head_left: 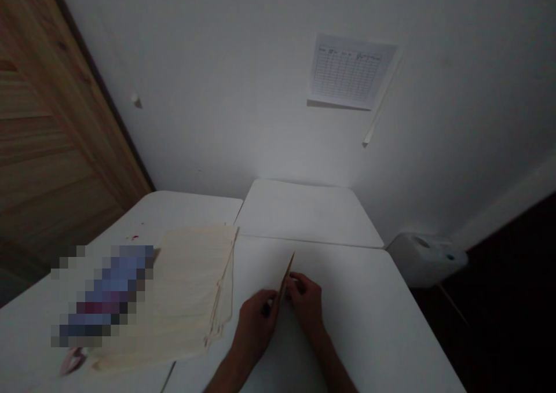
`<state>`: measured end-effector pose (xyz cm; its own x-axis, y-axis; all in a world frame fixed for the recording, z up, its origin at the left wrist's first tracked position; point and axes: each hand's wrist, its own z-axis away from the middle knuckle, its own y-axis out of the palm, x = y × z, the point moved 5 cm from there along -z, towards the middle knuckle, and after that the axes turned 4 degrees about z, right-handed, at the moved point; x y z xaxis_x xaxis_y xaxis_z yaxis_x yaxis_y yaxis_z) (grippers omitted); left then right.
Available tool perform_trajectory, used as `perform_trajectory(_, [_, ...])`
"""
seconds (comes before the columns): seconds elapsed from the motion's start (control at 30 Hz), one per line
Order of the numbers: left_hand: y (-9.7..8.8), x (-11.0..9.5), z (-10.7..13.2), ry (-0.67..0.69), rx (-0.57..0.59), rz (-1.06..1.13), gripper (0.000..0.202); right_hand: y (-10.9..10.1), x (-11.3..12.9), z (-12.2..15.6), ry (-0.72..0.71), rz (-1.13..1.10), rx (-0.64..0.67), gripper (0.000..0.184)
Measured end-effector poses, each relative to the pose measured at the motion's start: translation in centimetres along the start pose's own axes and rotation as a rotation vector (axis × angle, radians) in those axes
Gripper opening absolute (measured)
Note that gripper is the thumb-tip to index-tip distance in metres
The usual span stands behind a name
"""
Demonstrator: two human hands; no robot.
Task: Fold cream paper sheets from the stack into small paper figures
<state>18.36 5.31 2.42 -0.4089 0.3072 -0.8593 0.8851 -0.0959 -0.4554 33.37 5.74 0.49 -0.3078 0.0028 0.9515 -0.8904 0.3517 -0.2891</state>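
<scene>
Between my two hands a thin brown flat piece (287, 272) stands nearly edge-on, its pointed top tilted to the right. I cannot make out its exact kind. My left hand (259, 318) is closed on its lower left side, thumb and fingers together. From the right, the bent fingers of my right hand (307, 300) pinch it near the middle. To the left of my hands lies a stack of cream cloth sheets (189, 289), uneven along its right edge and apart from my fingers.
White tables (360, 306) stand pushed together against the wall. A blurred blue item (115, 280) lies on the cloth's left side, with a small pink object (72, 360) near it. A white container (423, 260) stands beyond the right edge. A printed sheet (350, 72) hangs on the wall.
</scene>
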Motion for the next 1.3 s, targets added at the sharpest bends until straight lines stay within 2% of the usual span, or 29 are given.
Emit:
perform_trajectory(0.2, [0.1, 0.5, 0.2, -0.049, -0.01, -0.001, 0.027, 0.1, -0.3, -0.3, 0.008, -0.025, 0.03, 0.039])
perform_trajectory(0.5, [0.2, 0.1, 0.7, 0.022, -0.027, -0.019, 0.023, -0.1, 0.1, -0.6, -0.002, 0.04, 0.026, 0.035])
perform_trajectory(0.7, [0.0, 0.2, 0.5, -0.061, 0.003, -0.034, 0.019, -0.4, 0.2, -0.3, -0.033, 0.079, 0.002, 0.033])
perform_trajectory(0.77, [-0.2, 0.2, -0.2, -0.071, 0.011, -0.024, 0.026, -0.5, 0.3, -0.1, -0.048, 0.066, -0.009, 0.034])
perform_trajectory(0.87, [-0.6, 0.7, -1.6, -0.101, -0.02, 0.041, 0.039, -0.4, 0.5, 0.1, -0.076, 0.058, -0.001, 0.034])
perform_trajectory(1.03, [-0.5, 2.0, -3.5, -0.148, 0.035, 0.263, 0.033, -0.5, 0.4, 0.2, -0.12, 0.083, -0.02, 0.031])
perform_trajectory(1.17, [-0.6, 3.3, -3.3, -0.215, -0.003, 0.397, 0.036, -0.3, 0.1, 0.1, -0.092, 0.043, -0.001, 0.029])
perform_trajectory(1.3, [-0.6, 3.7, -2.9, -0.204, -0.019, 0.414, 0.035, -0.1, 0.2, 0.2, -0.052, -0.014, 0.07, 0.03])
